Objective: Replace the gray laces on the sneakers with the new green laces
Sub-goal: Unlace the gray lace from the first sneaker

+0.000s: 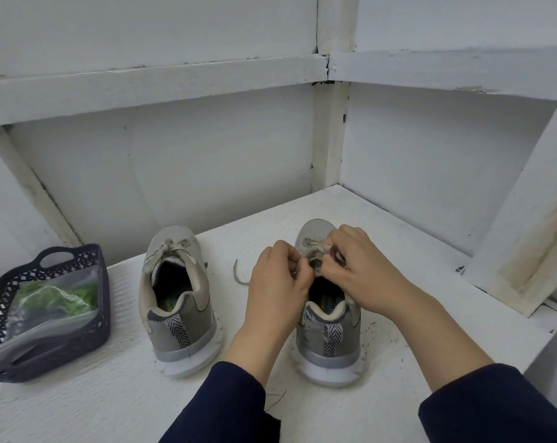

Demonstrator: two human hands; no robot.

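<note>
We see both hands working at the right sneaker (331, 343). It stands on the white shelf (111, 394) with its heel toward us and its toe toward the back wall. The left hand (277, 276) has its fingers curled in and pinches the gray lace (315, 257) near the top of the tongue. The right hand (363, 266) meets it from the other side, its thumb and fingertips closed on the same lace. The two hands nearly touch above the shoe's opening. Their fingers cover that spot, so we cannot tell whether the lace is knotted there or already undone. A loose end (239, 278) of this lace trails off the shoe's left side and lies on the shelf.

The left sneaker (178, 302) stands near, apart from both hands, also heel toward us. Its own lace (171, 251) is threaded through the eyelets, and the ends drape along the sides of the opening.

At the far left of the shelf sits a dark lattice basket (102, 327). In it lies a clear bag (47, 318) with the green laces (63, 294) bunched inside, and the bag's near end hangs over the basket's edge. Dark sleeves (226, 404) cover both forearms.
</note>
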